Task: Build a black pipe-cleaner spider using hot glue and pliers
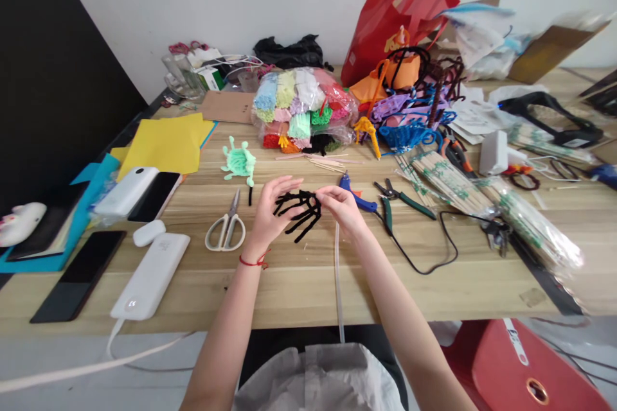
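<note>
Together two hands [308,209] hold one black pipe-cleaner figure [299,212], one scissors [226,228] nearby.

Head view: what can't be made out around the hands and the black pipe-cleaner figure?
- Head view: left hand grip on the black pipe-cleaner figure; its own fingers hide the contact.
- Head view: blue-handled tool; right hand covers one end.
- Head view: red stool; cut off by the bottom edge.

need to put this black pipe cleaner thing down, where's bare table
Bare wood runs along the near edge of the table, between the white power bank and the black cable, below the black pipe-cleaner piece; only a thin white strip crosses it. Crowded: the back, round the bag of pipe cleaners, and the left, with phones.
</note>
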The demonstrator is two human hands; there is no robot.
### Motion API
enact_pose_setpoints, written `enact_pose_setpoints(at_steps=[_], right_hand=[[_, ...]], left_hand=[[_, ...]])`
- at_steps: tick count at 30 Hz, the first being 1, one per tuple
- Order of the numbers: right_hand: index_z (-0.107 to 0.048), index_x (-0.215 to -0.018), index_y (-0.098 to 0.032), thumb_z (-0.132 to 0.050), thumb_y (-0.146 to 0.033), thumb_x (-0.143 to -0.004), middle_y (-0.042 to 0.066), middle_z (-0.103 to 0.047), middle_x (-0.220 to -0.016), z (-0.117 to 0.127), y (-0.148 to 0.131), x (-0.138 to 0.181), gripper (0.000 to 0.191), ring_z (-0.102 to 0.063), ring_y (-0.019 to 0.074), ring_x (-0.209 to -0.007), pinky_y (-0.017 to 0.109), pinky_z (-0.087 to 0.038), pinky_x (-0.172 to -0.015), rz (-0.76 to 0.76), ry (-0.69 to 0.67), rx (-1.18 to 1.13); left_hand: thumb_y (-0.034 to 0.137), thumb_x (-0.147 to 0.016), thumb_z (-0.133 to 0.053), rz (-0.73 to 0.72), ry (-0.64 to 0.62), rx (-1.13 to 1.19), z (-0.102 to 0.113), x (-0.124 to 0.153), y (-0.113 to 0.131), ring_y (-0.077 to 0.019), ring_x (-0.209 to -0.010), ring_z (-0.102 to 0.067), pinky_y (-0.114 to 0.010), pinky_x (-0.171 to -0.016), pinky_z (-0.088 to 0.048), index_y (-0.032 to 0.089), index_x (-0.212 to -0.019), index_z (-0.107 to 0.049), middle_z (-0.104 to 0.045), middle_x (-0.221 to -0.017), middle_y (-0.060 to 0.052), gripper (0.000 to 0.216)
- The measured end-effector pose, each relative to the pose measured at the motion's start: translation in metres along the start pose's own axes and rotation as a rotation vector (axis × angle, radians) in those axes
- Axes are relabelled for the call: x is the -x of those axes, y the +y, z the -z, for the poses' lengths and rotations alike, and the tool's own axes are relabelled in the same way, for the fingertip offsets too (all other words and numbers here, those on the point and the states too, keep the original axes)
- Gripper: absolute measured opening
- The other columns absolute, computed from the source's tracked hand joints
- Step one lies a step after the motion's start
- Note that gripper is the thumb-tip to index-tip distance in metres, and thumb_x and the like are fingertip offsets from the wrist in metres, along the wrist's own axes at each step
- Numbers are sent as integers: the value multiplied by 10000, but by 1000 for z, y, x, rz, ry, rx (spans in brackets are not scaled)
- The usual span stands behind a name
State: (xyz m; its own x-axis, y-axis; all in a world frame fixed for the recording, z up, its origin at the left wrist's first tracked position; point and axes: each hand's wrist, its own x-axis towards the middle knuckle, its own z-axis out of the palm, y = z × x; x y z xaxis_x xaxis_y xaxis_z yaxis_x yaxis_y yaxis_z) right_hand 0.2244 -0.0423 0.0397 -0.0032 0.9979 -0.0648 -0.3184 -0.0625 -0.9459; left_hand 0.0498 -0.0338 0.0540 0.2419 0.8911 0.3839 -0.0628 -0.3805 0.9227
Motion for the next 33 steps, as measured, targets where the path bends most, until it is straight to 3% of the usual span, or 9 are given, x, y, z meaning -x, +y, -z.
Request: enact_pose_setpoints(at_steps=[4, 10, 17, 21, 24, 27, 30, 33], right_hand=[[-700, -726, -219, -781, -341, -621, -1, -702, -749, 0, -5, 1, 181, -612, 131, -700, 254, -478, -665, 137, 33, 12], [-700, -701, -228, -796, -312, -602, 11, -698, -792, 0, -4, 1, 162, -619, 146, -746, 277, -499, -708, 255, 2, 49], [-695, -699, -227, -790, -331, -601, 27, -683, -833, -1, 1, 0, 171, -626, 170, -816, 327, -503, -796, 254, -30, 71], [-698, -709, -238, -776, -348, -618, 34, -676, -839, -1, 0, 1, 163, -618, 191, -861, 355, -490, -843, 245, -35, 112], [-695, -709, -240, -776, -356, -615, 36, -671, -834, -1, 0, 1, 171, -614, 199, -875, 367, -485, -859, 251, -37, 123], [-684, -715, -236, -779, -345, -611, 31, -663, -845, -1, 1, 1, 177, -614, 189, -862, 358, -484, -856, 243, -37, 97], [-661, -733, -235, -790, -318, -597, 16, -656, -840, -2, 4, 0, 205, -614, 169, -815, 329, -495, -802, 206, -24, 41], [-628, -745, -237, -802, -296, -581, -6, -645, -802, -2, 6, -2, 245, -611, 150, -759, 303, -500, -752, 171, -13, -54]], left_hand=[[458, -802, -606, -81, 65, 38, 2, -3, 3, -238, -1146, -563, -418, -1016, -400, 186, -1151, -537, -620, -1191, -140, 447], [295, -735, -712, -83, 327, 43, 8, -7, -6, -182, -929, -637, -352, -906, -475, 180, -820, -648, -682, -890, -54, 157], [356, -654, -757, -25, 521, 204, 23, -10, -20, -133, -662, -646, -322, -777, -507, 183, -695, -617, -672, -662, 16, 226], [376, -673, -734, 16, 601, 147, 33, -10, -25, -132, -636, -645, -321, -784, -503, 186, -726, -603, -670, -636, 24, 237], [447, -813, -580, 20, 587, 16, 33, -8, -23, -149, -657, -644, -337, -811, -494, 187, -763, -621, -664, -623, 4, 268], [500, -915, -350, 36, 469, -72, 26, -5, -19, -160, -688, -636, -329, -801, -487, 179, -793, -647, -654, -652, -31, 454], [477, -860, -500, 73, 382, -125, 17, -4, -19, -158, -820, -620, -288, -782, -484, 187, -956, -609, -648, -873, -51, 324], [430, -744, -674, 96, 295, -65, 10, -5, -25, -164, -985, -586, -277, -828, -476, 209, -978, -507, -580, -1113, -70, 362]])
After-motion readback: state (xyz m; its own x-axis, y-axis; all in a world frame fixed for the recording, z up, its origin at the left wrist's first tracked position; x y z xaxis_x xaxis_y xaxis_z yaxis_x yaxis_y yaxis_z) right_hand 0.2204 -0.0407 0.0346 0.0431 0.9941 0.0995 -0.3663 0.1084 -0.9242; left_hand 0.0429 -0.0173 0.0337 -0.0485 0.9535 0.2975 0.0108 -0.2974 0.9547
